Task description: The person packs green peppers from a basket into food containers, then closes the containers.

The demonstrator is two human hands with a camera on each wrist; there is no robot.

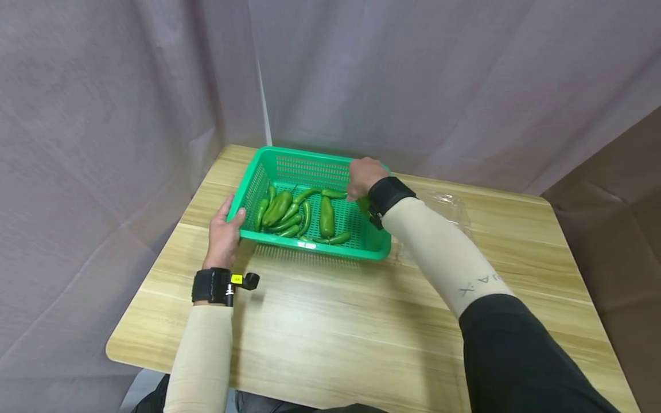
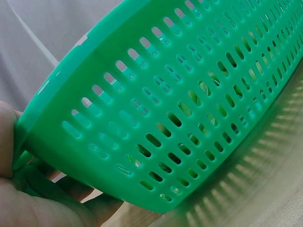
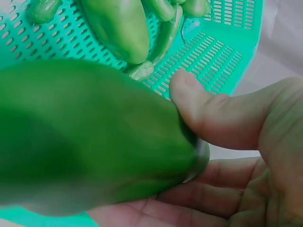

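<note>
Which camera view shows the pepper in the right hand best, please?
The right wrist view: the pepper appears close up, held by the right hand. The head view shows only part of it beside the wristband. In the left wrist view, it cannot be identified behind the basket.

Green peppers [image 1: 277,209] fill out a bright jade-green basket [image 1: 315,168] patterned with rows of slots.
The gripped pepper [image 3: 90,137] shows deep green, a larger-looking neighbour [image 3: 123,28] lighter and yellow-tinged; beige sleeves [image 1: 439,246], the right one marked with dark lettering, black wrist straps [image 1: 209,285] and a yellow tag [image 1: 236,279] top a pale yellow, wood-grained counter [image 1: 335,338] against greyish-mauve curtains [image 1: 403,74].
</note>
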